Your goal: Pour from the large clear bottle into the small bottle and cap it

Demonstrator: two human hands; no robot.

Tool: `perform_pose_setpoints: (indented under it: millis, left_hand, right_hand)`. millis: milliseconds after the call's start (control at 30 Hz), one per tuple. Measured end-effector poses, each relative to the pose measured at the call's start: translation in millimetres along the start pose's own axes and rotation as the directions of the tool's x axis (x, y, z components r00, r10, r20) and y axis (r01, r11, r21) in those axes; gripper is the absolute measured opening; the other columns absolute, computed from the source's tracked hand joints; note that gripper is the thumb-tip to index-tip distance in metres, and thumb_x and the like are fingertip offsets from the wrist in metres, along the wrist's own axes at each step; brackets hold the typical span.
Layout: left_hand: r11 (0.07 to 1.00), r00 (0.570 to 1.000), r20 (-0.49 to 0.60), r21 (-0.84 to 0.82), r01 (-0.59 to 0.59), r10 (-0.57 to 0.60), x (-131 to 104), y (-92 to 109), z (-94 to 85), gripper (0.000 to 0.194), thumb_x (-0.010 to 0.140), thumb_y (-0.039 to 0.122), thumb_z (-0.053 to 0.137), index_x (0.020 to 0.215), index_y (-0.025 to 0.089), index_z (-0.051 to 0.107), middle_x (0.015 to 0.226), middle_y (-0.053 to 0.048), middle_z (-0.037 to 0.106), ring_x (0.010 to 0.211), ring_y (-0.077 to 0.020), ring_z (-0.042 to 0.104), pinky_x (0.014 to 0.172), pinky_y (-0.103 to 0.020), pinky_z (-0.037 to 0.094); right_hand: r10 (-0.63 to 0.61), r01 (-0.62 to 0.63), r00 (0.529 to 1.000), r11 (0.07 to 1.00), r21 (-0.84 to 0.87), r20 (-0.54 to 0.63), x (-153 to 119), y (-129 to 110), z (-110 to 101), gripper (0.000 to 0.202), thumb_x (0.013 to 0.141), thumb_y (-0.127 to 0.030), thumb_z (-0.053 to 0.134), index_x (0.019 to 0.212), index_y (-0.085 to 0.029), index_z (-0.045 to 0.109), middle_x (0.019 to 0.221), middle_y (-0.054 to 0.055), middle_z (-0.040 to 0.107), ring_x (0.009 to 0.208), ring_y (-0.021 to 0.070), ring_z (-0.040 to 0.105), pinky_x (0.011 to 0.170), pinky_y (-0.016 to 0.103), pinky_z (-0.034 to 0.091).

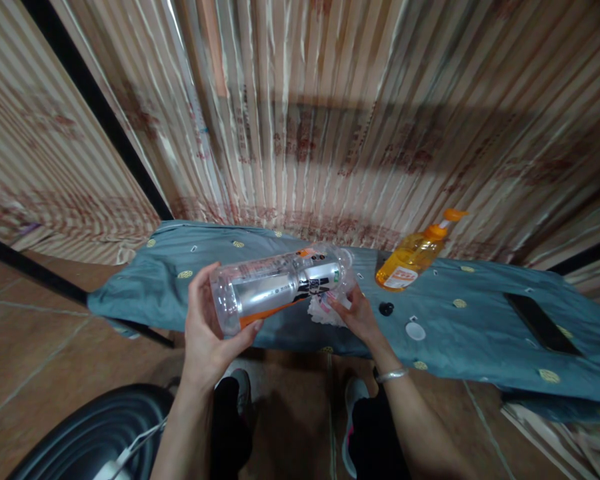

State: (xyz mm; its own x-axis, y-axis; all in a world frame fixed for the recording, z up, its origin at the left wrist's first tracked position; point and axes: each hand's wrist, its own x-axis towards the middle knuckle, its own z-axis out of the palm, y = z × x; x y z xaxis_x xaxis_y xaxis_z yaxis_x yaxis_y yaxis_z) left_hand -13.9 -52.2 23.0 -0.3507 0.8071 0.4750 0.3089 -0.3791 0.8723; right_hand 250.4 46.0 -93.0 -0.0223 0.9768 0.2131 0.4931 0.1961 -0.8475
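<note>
A large clear plastic bottle [290, 283] with a silver and orange label lies tilted in the air above the cloth-covered surface, its neck toward the right. My left hand [207, 333] is closed round its base end, thumb along the near side. Close to the bottle's neck, my right hand [357, 310] is closed on a white crumpled cloth [325, 312], pressed near the bottle's underside. Some of its fingers are hidden behind the bottle. A small black cap [387, 309] and a white round disc [415, 331] lie right of this hand.
A pump bottle of yellow liquid [411, 259] stands behind the cap. A dark phone [543, 325] lies farther right on the teal patterned cloth [473, 333]. Striped curtains [300, 133] hang behind, with black poles [100, 113] at the left. A black ribbed round object [90, 433] with a white cable sits on the floor.
</note>
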Motion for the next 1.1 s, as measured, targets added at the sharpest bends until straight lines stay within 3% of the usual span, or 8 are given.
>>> perform_pose_setpoints:
  millis: [467, 1100]
  left_hand:
    - [0.999, 0.999, -0.02, 0.035, -0.024, 0.025, -0.5, 0.2, 0.5, 0.085, 0.051, 0.037, 0.085, 0.125, 0.021, 0.046, 0.122, -0.011, 0.058, 0.112, -0.0292, 0.061, 0.098, -0.044, 0.052]
    - [0.998, 0.998, -0.017, 0.008, -0.055, 0.055, -1.2, -4.5, -0.9, 0.087, 0.052, 0.038, 0.087, 0.127, 0.022, 0.047, 0.121, -0.01, 0.058, 0.111, -0.0277, 0.062, 0.097, -0.043, 0.052]
  right_hand:
    - [0.015, -0.015, 1.0, 1.0, -0.019, -0.02, 0.3, 1.1, 1.0, 0.059, 0.075, -0.056, 0.066, 0.118, -0.017, 0.054, 0.097, 0.013, 0.074, 0.085, 0.0306, 0.071, 0.077, 0.045, 0.055]
    - [0.025, -0.026, 1.0, 0.998, -0.05, -0.017, -0.5, 0.3, 1.7, 0.057, 0.076, -0.05, 0.065, 0.121, -0.017, 0.052, 0.099, 0.011, 0.074, 0.085, 0.0274, 0.07, 0.077, 0.041, 0.054]
